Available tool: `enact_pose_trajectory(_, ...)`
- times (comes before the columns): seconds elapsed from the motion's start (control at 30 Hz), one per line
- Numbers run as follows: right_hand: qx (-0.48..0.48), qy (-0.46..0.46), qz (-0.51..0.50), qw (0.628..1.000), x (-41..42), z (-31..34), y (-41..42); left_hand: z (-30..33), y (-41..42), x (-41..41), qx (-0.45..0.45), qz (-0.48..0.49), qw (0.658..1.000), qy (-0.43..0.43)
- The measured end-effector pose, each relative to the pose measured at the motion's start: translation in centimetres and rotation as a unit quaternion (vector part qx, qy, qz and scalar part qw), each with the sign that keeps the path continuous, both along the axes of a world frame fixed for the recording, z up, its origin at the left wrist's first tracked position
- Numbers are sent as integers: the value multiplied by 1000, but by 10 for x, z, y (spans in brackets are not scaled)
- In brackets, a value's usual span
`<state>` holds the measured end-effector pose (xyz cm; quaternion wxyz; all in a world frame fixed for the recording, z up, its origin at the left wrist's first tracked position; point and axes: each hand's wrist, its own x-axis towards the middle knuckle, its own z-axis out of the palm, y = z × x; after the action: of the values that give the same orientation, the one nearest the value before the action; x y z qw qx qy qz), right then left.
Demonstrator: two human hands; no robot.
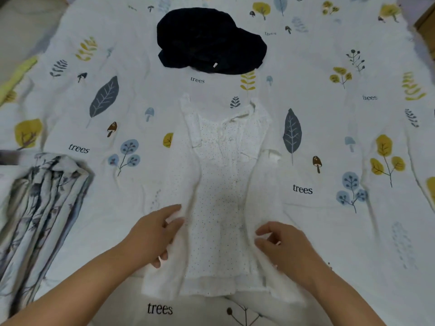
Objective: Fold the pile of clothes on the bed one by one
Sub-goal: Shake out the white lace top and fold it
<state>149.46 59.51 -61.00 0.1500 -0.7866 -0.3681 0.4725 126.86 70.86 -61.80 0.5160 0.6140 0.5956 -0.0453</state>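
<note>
White dotted blouse (219, 184) lies flat in the middle of the bed (341, 231), hem at the near edge, both sides folded in toward its centre. Left hand (155, 234) rests on the left fold, fingers curled and pinching the cloth. Right hand (282, 243) sits on the right fold, thumb and fingers nipping the fabric. A dark navy garment (209, 41) lies bunched toward the far edge. A folded floral garment (40, 208) sits at the near left edge.
</note>
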Motion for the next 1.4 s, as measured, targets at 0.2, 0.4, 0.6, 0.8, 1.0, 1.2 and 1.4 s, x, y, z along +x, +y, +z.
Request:
enact_pose_trajectory(0.2, 52, -206, 88, 973, 25, -22, -32, -21, 0, -39, 230, -143, 962, 44)
enact_pose_trajectory(0.4, 126, -358, 371, 848, 39, -43, -61, -45, -6, -64, 363, -454, 807, 99)
enact_pose_trajectory(0.6, 202, -314, 445, 814, 32, -57, -50, -46, -3, -50, 346, -551, 751, 113)
enact_pose_trajectory(0.8, 213, -263, 378, 862, 20, -39, -17, -38, 13, -34, 205, -350, 912, -58)
enact_pose_trajectory(1.0, 161, 6, 74, 984, 32, -5, 34, -8, 72, -9, -38, -9, 973, -229)
enact_pose_trajectory(1.2, 218, 87, -117, 965, 62, 10, 114, 4, 139, 35, -57, 167, 930, -324)
enact_pose_trajectory(1.4, 245, 185, -214, 927, 92, 7, 194, 0, 206, 73, -26, 282, 904, -320)
